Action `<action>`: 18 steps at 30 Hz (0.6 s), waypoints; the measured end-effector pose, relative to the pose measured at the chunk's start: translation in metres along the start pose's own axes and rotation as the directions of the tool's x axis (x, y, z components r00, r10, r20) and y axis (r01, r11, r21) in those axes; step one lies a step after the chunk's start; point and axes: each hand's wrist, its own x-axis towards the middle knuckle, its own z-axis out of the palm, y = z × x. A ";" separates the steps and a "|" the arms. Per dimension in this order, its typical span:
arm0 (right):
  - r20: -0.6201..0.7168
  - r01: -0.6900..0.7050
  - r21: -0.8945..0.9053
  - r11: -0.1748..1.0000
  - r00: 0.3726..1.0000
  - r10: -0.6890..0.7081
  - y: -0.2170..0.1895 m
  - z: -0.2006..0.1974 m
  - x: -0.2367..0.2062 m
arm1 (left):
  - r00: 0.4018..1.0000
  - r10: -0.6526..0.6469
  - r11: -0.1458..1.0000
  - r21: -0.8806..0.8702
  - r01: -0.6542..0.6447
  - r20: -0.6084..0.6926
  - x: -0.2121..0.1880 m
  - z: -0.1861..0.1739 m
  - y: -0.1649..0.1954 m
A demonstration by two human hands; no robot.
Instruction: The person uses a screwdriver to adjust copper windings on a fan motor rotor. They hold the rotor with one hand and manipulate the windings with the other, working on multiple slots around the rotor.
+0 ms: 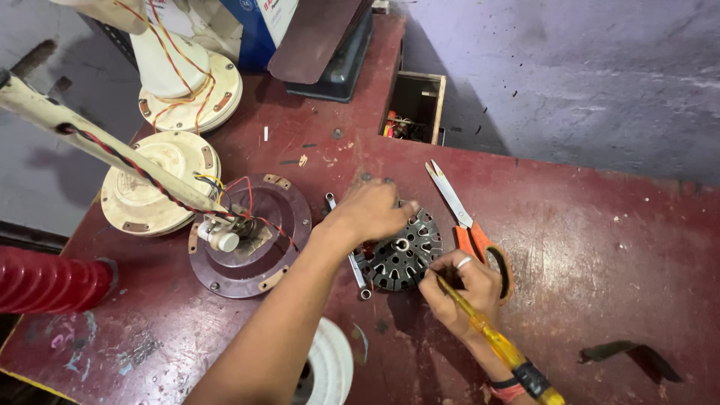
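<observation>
Left hand (373, 211) fingers curling down, pressing rim of stator (400, 251), dark slotted steel disc at bench (600, 247) middle. Right hand (459, 289) pinching yellow translucent screwdriver (491, 337), tip touching stator edge. Orange-handled scissors (465, 225) lying just beside. Maroon round cover (251, 236) toward left edge.

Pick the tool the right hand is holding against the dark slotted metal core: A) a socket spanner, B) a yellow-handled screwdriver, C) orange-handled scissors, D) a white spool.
B: the right hand grips a yellow-handled screwdriver with its tip at the slotted core, while the orange-handled scissors lie untouched on the table.
</observation>
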 end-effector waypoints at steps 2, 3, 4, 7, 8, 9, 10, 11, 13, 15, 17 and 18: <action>-0.009 0.041 -0.023 0.999 0.999 -0.041 0.002 0.000 0.001 | 0.991 -0.065 0.997 0.043 0.060 0.118 0.013 -0.007 0.009; -0.011 0.064 -0.035 0.997 0.998 -0.064 0.002 0.000 0.001 | 0.980 -0.099 0.994 0.064 0.089 0.175 0.018 -0.008 0.013; -0.034 0.087 -0.052 0.995 0.995 -0.089 0.003 -0.001 0.002 | 0.989 -0.039 0.999 -0.002 0.040 0.144 0.020 -0.006 0.016; -0.085 0.143 -0.105 0.984 0.985 -0.153 0.004 0.000 0.007 | 0.991 0.118 0.983 -0.149 -0.107 0.065 0.027 0.001 0.018; -0.091 0.149 -0.128 0.981 0.983 -0.161 0.004 0.001 0.008 | 0.985 0.163 0.973 -0.173 -0.150 0.063 0.027 0.004 0.016; -0.098 0.152 -0.156 0.976 0.981 -0.168 0.003 0.002 0.009 | 0.975 0.212 0.960 -0.199 -0.196 0.062 0.028 0.007 0.015; -0.089 0.145 -0.130 0.981 0.983 -0.158 0.003 0.002 0.009 | 0.974 0.203 0.965 -0.191 -0.181 0.103 0.030 0.007 0.014; -0.078 0.135 -0.101 0.986 0.987 -0.143 0.002 0.004 0.009 | 0.971 0.190 0.970 -0.181 -0.162 0.147 0.033 0.006 0.011; -0.078 0.120 -0.087 0.989 0.989 -0.127 0.001 0.006 0.008 | 0.969 0.153 0.979 -0.166 -0.121 0.194 0.037 0.004 0.008; -0.089 0.110 -0.112 0.988 0.989 -0.120 -0.001 0.006 0.006 | 0.975 0.096 0.986 -0.157 -0.064 0.202 0.040 0.004 0.006; 0.002 0.165 -0.088 0.982 0.986 -0.165 -0.002 0.006 0.005 | 0.976 0.061 0.992 -0.119 -0.036 0.209 0.042 0.006 0.007; 0.048 0.187 -0.074 0.980 0.982 -0.184 -0.002 0.005 0.006 | 0.975 0.043 0.995 -0.101 -0.021 0.216 0.042 0.009 0.008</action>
